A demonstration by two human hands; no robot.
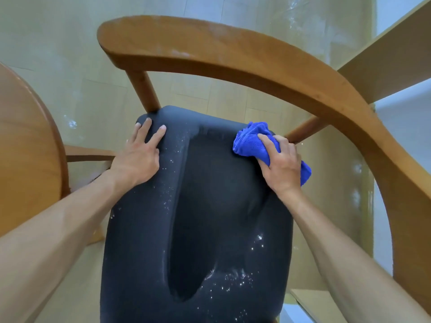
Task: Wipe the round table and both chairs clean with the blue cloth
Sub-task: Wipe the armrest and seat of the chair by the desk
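A wooden chair with a curved backrest (233,54) stands below me. Its dark padded seat (198,217) carries white specks along the left side and near the front, with a darker wiped band down the middle. My right hand (281,162) grips the bunched blue cloth (250,141) and presses it on the seat's far right corner. My left hand (137,155) rests flat on the seat's far left corner, fingers spread. The round wooden table (25,148) shows only its edge at the left.
Pale tiled floor (70,73) with white dust patches surrounds the chair. A light wooden board (394,61) slants in at the upper right, and another wooden edge (314,301) sits at the lower right beside a white wall or panel.
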